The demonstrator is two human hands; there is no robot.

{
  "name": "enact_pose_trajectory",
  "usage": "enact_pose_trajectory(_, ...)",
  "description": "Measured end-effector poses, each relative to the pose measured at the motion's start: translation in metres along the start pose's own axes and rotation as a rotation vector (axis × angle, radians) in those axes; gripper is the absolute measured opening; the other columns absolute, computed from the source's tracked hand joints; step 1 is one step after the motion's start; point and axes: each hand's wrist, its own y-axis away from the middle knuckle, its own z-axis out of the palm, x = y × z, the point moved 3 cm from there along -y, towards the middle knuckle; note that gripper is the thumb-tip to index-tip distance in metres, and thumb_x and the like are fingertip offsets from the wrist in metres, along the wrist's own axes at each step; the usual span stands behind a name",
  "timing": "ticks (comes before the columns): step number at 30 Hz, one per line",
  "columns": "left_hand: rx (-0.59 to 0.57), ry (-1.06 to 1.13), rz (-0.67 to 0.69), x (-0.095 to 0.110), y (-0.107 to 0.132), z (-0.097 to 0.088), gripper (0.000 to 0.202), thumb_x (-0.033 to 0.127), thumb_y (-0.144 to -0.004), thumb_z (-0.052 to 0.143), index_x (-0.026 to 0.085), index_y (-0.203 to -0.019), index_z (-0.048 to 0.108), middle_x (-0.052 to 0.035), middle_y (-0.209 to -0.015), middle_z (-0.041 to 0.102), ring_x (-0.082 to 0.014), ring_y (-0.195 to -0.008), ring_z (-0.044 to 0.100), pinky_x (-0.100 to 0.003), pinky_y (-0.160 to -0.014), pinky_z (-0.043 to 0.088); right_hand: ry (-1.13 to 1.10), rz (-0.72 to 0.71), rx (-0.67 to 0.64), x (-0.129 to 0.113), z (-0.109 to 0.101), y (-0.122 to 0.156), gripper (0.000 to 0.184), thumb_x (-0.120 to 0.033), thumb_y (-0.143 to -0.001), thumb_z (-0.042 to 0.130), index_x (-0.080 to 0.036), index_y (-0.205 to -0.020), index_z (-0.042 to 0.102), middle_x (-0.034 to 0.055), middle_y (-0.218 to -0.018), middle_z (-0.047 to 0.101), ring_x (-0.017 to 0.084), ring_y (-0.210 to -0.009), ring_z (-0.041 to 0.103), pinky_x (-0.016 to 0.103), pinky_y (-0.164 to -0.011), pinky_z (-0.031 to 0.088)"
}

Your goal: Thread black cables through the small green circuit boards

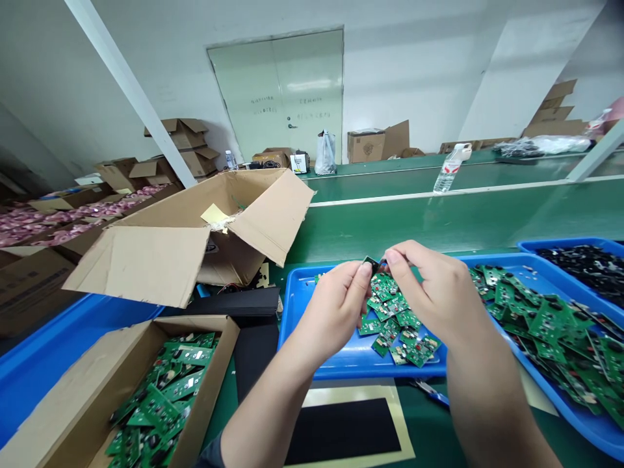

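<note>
Above a blue tray (pixel 336 367) of small green circuit boards (pixel 390 305), my two hands meet. Between the thumb and fingers of my left hand (pixel 338 302) is a small circuit board (pixel 371 262), dark at its visible edge. My right hand (pixel 431 283) pinches at that board's right side. A small dark piece shows at its fingertips, too small to name. The curled fingers hide most of the board.
On the left an open carton (pixel 227 331) holds more green boards. A large open cardboard box (pixel 195 227) stands behind it. Another blue tray (pixel 580 422) of boards lies right. Pliers (pixel 431 392) and a black sheet (pixel 346 429) lie in front. A water bottle (pixel 449 169) stands behind.
</note>
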Motion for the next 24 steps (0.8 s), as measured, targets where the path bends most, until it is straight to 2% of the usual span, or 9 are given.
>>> enact_pose_trajectory(3, 0.005, -0.103, 0.046, 0.001, 0.001, 0.001, 0.040, 0.044, -0.098, 0.037, 0.020, -0.066, 0.047, 0.0036, -0.053, 0.045, -0.0107, -0.046, 0.042, -0.024, -0.047, 0.033, -0.024, 0.007, -0.007, 0.000, 0.002, 0.000, 0.028, -0.029, -0.098, 0.041, -0.019, -0.080, 0.060, 0.0038, -0.070, 0.066, 0.017, -0.061, 0.062, 0.028, -0.057, 0.042)
enact_pose_trajectory(7, 0.008, -0.182, 0.120, 0.005, 0.002, 0.001, 0.039, 0.041, -0.099, 0.036, 0.021, -0.067, 0.044, 0.0040, -0.052, 0.043, -0.0116, -0.048, 0.040, -0.025, -0.051, 0.032, -0.140, 0.013, -0.023, -0.001, 0.001, 0.002, 0.023, -0.030, -0.098, 0.043, -0.019, -0.093, 0.063, 0.0099, -0.101, 0.072, 0.023, -0.093, 0.068, 0.033, -0.075, 0.052)
enact_pose_trajectory(10, 0.014, -0.233, 0.189, 0.010, 0.004, 0.000, 0.038, 0.038, -0.100, 0.035, 0.021, -0.067, 0.042, 0.0045, -0.053, 0.042, -0.0116, -0.051, 0.040, -0.025, -0.054, 0.033, -0.224, 0.051, -0.052, 0.000, -0.001, 0.006, 0.025, -0.034, -0.097, 0.046, -0.021, -0.108, 0.064, 0.0131, -0.138, 0.055, 0.026, -0.104, 0.066, 0.038, -0.083, 0.055)
enact_pose_trajectory(12, 0.017, -0.242, 0.227, 0.013, 0.006, 0.000, 0.040, 0.037, -0.100, 0.035, 0.020, -0.065, 0.041, 0.0042, -0.054, 0.042, -0.0116, -0.053, 0.041, -0.024, -0.055, 0.034, -0.295, 0.058, -0.076, 0.002, -0.002, 0.007, 0.040, -0.036, -0.096, 0.049, -0.027, -0.135, 0.050, 0.0110, -0.156, 0.032, 0.025, -0.103, 0.068, 0.040, -0.084, 0.057)
enact_pose_trajectory(14, 0.012, -0.226, 0.248, 0.014, 0.008, 0.000, 0.041, 0.037, -0.101, 0.035, 0.020, -0.064, 0.041, 0.0036, -0.055, 0.043, -0.0114, -0.054, 0.043, -0.024, -0.055, 0.035, -0.365, 0.043, -0.077, 0.005, -0.002, 0.007, 0.065, -0.037, -0.095, 0.051, -0.036, -0.152, 0.021, 0.0085, -0.161, 0.022, 0.026, -0.108, 0.066, 0.043, -0.089, 0.056)
enact_pose_trajectory(16, 0.012, -0.196, 0.262, 0.014, 0.008, 0.000, 0.041, 0.038, -0.101, 0.035, 0.019, -0.066, 0.045, 0.0030, -0.057, 0.044, -0.0114, -0.056, 0.045, -0.024, -0.055, 0.037, -0.415, 0.036, -0.013, 0.009, -0.003, 0.005, 0.076, -0.036, -0.094, 0.054, -0.039, -0.154, 0.009, 0.0078, -0.160, 0.025, 0.028, -0.118, 0.061, 0.047, -0.095, 0.053)
enact_pose_trajectory(19, 0.062, -0.153, 0.282, 0.011, 0.007, -0.002, 0.043, 0.042, -0.101, 0.034, 0.018, -0.073, 0.056, 0.0017, -0.060, 0.046, -0.0120, -0.058, 0.049, -0.024, -0.054, 0.040, -0.473, 0.077, 0.216, 0.013, -0.011, 0.004, 0.062, -0.032, -0.090, 0.060, -0.035, -0.146, 0.035, 0.0084, -0.148, 0.044, 0.027, -0.122, 0.058, 0.048, -0.099, 0.049)
enact_pose_trajectory(22, 0.120, -0.140, 0.296, 0.009, 0.005, -0.005, 0.046, 0.045, -0.100, 0.034, 0.016, -0.082, 0.065, 0.0005, -0.062, 0.047, -0.0124, -0.059, 0.050, -0.024, -0.053, 0.041, -0.454, 0.138, 0.423, 0.007, -0.024, 0.007, 0.026, -0.025, -0.087, 0.064, -0.029, -0.112, 0.064, 0.0040, -0.109, 0.066, 0.020, -0.096, 0.066, 0.037, -0.083, 0.055)
enact_pose_trajectory(24, 0.137, -0.147, 0.310, 0.008, 0.005, -0.006, 0.045, 0.044, -0.100, 0.034, 0.016, -0.087, 0.068, 0.0000, -0.063, 0.048, -0.0130, -0.061, 0.051, -0.025, -0.055, 0.042, -0.420, 0.149, 0.402, -0.001, -0.029, 0.009, 0.010, -0.019, -0.087, 0.063, -0.028, -0.090, 0.067, -0.0003, -0.082, 0.067, 0.016, -0.072, 0.063, 0.030, -0.064, 0.054)
